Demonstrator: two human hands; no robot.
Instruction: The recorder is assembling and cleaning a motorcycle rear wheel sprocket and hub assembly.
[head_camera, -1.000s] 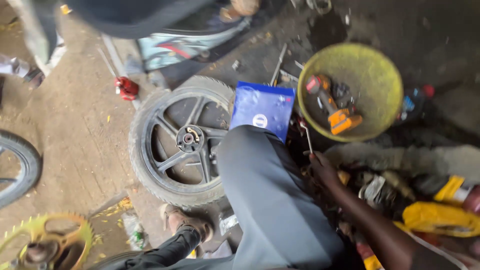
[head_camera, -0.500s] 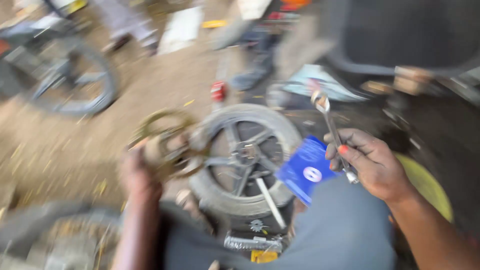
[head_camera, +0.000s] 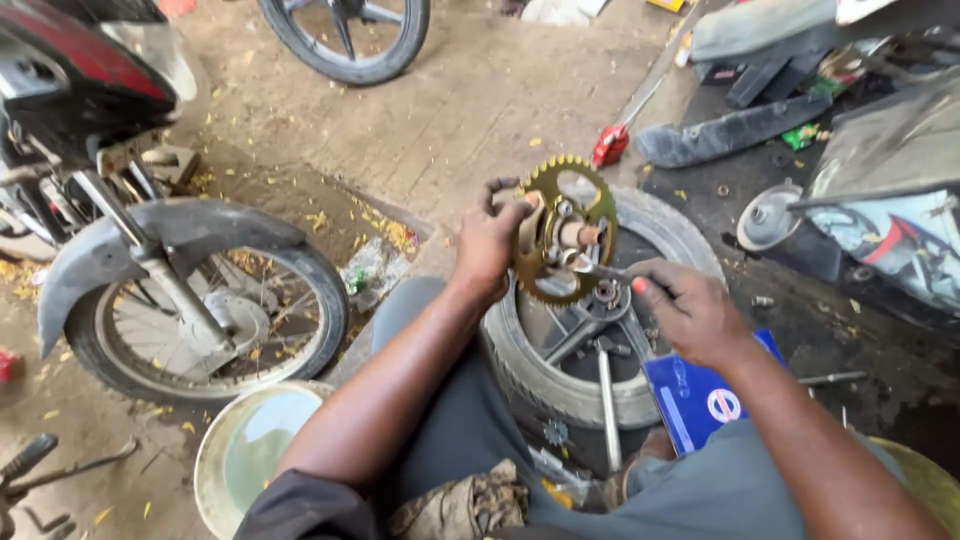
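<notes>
My left hand (head_camera: 492, 240) grips a gold-coloured toothed sprocket (head_camera: 560, 232) by its left edge and holds it upright above a black wheel (head_camera: 590, 330) that lies flat on the ground. My right hand (head_camera: 690, 312) is closed on a metal wrench (head_camera: 600, 270), and the tool's head sits on a bolt at the sprocket's hub. Both forearms reach out over my grey-trousered knees.
A motorcycle's front wheel and grey mudguard (head_camera: 200, 300) stand at the left. A pale bowl (head_camera: 255, 455) sits by my left knee, a blue box (head_camera: 700, 395) by my right. Another black wheel (head_camera: 345, 35) lies at the top. A red item (head_camera: 610, 145) and dark parts clutter the right.
The view has swung left and steadied. My left hand has brought the sprocket up over the flat wheel. My right hand has carried the wrench down onto the sprocket's hub.
</notes>
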